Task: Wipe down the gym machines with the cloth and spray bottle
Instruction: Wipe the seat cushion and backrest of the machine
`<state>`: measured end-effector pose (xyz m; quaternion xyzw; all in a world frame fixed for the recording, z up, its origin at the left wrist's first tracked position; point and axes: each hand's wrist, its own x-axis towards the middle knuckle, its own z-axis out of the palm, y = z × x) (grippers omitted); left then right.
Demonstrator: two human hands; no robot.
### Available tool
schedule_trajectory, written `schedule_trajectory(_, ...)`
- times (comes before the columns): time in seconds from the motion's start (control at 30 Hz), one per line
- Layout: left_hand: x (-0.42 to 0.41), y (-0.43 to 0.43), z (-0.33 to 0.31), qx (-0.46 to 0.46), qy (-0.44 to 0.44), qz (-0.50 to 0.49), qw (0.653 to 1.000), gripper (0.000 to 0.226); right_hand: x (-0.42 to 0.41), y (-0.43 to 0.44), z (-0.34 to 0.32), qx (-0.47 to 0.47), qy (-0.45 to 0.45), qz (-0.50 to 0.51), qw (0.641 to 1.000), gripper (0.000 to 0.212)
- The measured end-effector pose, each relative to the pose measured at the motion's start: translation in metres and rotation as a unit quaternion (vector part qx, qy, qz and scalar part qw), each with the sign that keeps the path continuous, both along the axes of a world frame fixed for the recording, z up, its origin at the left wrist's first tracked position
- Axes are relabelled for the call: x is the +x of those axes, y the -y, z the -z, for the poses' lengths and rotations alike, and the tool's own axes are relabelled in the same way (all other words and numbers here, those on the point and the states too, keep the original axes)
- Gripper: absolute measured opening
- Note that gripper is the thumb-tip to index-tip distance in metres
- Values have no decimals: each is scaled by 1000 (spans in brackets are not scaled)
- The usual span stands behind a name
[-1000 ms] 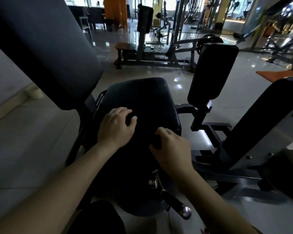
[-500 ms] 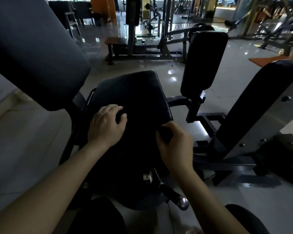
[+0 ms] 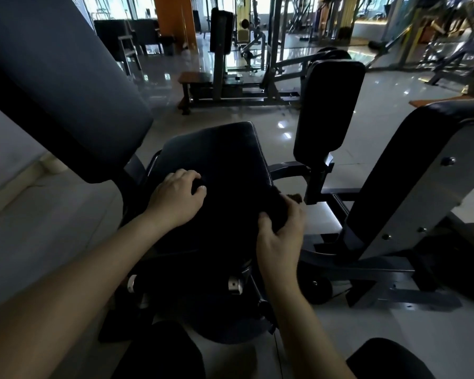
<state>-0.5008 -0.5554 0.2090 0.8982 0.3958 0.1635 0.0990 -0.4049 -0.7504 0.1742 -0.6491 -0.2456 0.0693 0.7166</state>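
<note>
The black padded seat [image 3: 216, 149] of a gym machine lies below me. My left hand [image 3: 175, 201] rests on its left part, fingers curled over something dark that I cannot make out. My right hand [image 3: 281, 231] grips a dark cloth [image 3: 278, 212] bunched against the seat's right edge; a brownish corner of the cloth sticks out past the fingers. No spray bottle is in view.
A big dark back pad [image 3: 60, 86] slopes over the left. An upright black pad [image 3: 329, 105] and a slanted padded arm [image 3: 411, 181] stand right of the seat. Chrome knobs [image 3: 234, 284] sit under the seat. Other machines [image 3: 230, 75] stand behind on glossy tiles.
My right hand has slid with the cloth from the seat's near middle to its right edge. My left hand has stayed in place on the seat.
</note>
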Motion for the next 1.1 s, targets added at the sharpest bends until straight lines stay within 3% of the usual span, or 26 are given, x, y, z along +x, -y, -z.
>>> schedule_trajectory(0.13, 27, 4, -15, 26, -8, 9, 1000, 53, -2, 7, 13, 9, -51, -14, 999, 53)
schedule_trajectory(0.37, 56, 11, 4, -8, 31, 26, 999, 61, 17, -12, 10, 49, -70, -72, 994, 43)
schedule_trajectory(0.47, 55, 10, 5, 1, 33, 24, 999, 60, 51, -30, -5, 22, -108, -113, 988, 37)
schedule_trajectory(0.7, 55, 11, 4, -1, 27, 29, 999, 60, 77, -43, -28, -87, -61, -151, 983, 33)
schedule_trajectory(0.8, 56, 11, 6, 1, 20, 30, 999, 62, 53, -16, -4, -62, -11, -130, 990, 32)
schedule_trajectory(0.97, 59, 11, 8, 3, 1, 24, 1000, 65, 30, -11, 0, -38, -27, -100, 994, 42)
schedule_trajectory(1.1, 59, 9, 11, 10, 11, 17, 1000, 62, 70, -48, -27, -89, -24, -147, 985, 24)
